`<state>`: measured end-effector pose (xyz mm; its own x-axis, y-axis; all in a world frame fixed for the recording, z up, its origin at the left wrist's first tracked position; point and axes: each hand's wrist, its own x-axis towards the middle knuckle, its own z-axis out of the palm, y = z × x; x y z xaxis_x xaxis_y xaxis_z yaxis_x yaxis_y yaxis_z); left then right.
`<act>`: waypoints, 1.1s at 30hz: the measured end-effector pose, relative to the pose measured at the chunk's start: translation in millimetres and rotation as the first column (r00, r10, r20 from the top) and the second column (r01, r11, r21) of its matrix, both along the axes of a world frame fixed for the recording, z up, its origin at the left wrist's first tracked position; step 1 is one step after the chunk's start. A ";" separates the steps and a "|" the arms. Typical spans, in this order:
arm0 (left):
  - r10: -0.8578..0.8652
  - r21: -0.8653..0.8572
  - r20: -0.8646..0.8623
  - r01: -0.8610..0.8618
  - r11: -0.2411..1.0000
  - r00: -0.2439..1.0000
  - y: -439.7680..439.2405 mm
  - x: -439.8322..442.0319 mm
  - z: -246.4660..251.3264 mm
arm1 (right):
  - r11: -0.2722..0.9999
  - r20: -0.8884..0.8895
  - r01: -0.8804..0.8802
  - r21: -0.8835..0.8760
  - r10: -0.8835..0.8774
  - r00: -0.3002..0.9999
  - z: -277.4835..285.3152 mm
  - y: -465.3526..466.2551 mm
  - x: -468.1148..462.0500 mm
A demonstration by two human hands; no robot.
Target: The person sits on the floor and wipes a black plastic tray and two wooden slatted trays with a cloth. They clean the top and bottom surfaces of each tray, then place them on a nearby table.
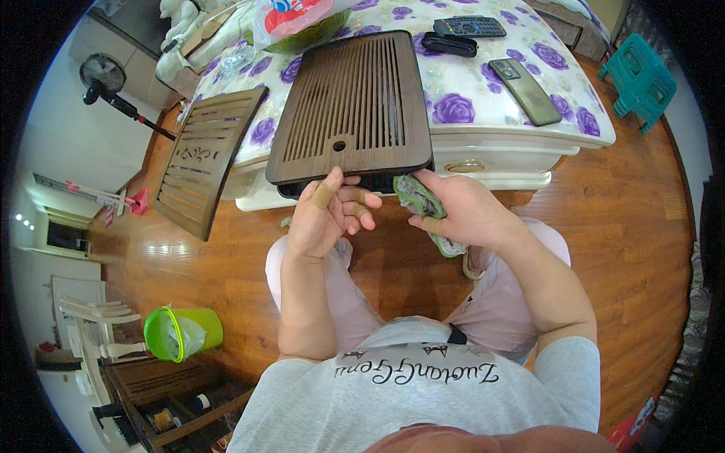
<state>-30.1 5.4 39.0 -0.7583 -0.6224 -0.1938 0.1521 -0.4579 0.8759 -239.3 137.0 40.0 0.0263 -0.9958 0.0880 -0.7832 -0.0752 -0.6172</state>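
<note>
A dark slatted wooden tea tray (pixel 351 102) with a round drain hole lies on the flowered tablecloth, its near end overhanging the table edge. At its near left, my left hand (pixel 328 212) is palm up, fingers partly curled, the thumb at the tray's edge; whether it bears any weight is hidden. My right hand (pixel 464 206) grips a folded grey cloth with green edging (pixel 418 198) just below the tray's near right corner. Tan bands wrap several fingers. Left of the tray, a second slatted wooden panel (pixel 207 158) with a carved design leans against the table.
On the tablecloth (pixel 453 107) are a smartphone (pixel 527 93), a remote control (pixel 470 26), a black case (pixel 449 44) and a watermelon (pixel 311 35) under a plastic bag. A green stool (pixel 640 82) stands right; a fan (pixel 103 73) and a lime-green bin (pixel 198 333) stand left.
</note>
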 end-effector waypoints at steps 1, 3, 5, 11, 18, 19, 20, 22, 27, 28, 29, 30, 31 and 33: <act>-0.015 -0.007 0.024 0.016 1.000 1.000 -1.6 2.3 -1.9 | 1.000 0.005 -0.008 -0.019 0.008 1.000 0.2 0.8 0.1; -0.043 -0.021 0.070 0.044 0.999 0.997 -2.8 5.1 -1.9 | 0.998 0.014 -0.027 -0.059 0.028 1.000 1.2 2.5 0.0; -0.056 -0.045 0.136 0.062 0.997 0.989 -1.1 6.1 -2.2 | 0.996 0.049 -0.030 -0.087 0.034 0.998 4.4 4.7 0.2; 0.030 -0.179 0.309 0.027 0.984 0.951 4.9 3.9 -3.3 | 0.986 0.256 -0.022 -0.166 0.065 0.965 15.4 11.8 -8.7; 0.241 -0.454 0.395 -0.040 0.890 0.887 15.7 -4.3 -5.4 | 0.964 0.459 0.239 -0.115 -0.162 0.874 8.9 11.6 -25.3; 0.252 -0.471 0.392 -0.043 0.881 0.885 16.8 -4.8 -5.7 | 0.958 0.453 0.266 -0.109 -0.190 0.871 9.6 10.7 -25.5; 0.263 -0.487 0.389 -0.046 0.872 0.883 17.5 -5.2 -5.8 | 0.955 0.468 0.283 -0.086 -0.212 0.858 13.4 11.0 -25.1; 0.260 -0.525 0.357 -0.037 0.850 0.897 16.1 -5.6 -8.9 | 0.945 0.506 0.306 -0.112 -0.211 0.837 10.1 11.0 -29.0; 0.238 -0.563 0.285 -0.039 0.826 0.929 11.8 -3.6 -17.5 | 0.926 0.526 0.354 -0.127 -0.240 0.816 12.4 9.8 -34.6; 0.231 -0.550 0.298 -0.031 0.834 0.926 12.3 -4.0 -16.8 | 0.926 0.512 0.352 -0.133 -0.240 0.825 11.8 9.7 -36.2; 0.224 -0.538 0.310 -0.024 0.843 0.924 13.2 -4.7 -15.8 | 0.926 0.498 0.350 -0.139 -0.241 0.833 11.6 9.7 -37.2; 0.222 -0.526 0.324 -0.020 0.850 0.920 14.0 -4.0 -14.6 | 0.931 0.498 0.347 -0.116 -0.248 0.831 12.4 9.2 -36.7; 0.217 -0.540 0.314 -0.013 0.841 0.924 13.5 -3.1 -16.6 | 0.935 0.498 0.344 -0.093 -0.255 0.829 13.2 8.9 -35.9; 0.204 -0.567 0.295 0.000 0.824 0.933 11.5 -2.4 -23.1 | 0.935 0.497 0.350 -0.067 -0.273 0.824 14.5 8.5 -33.9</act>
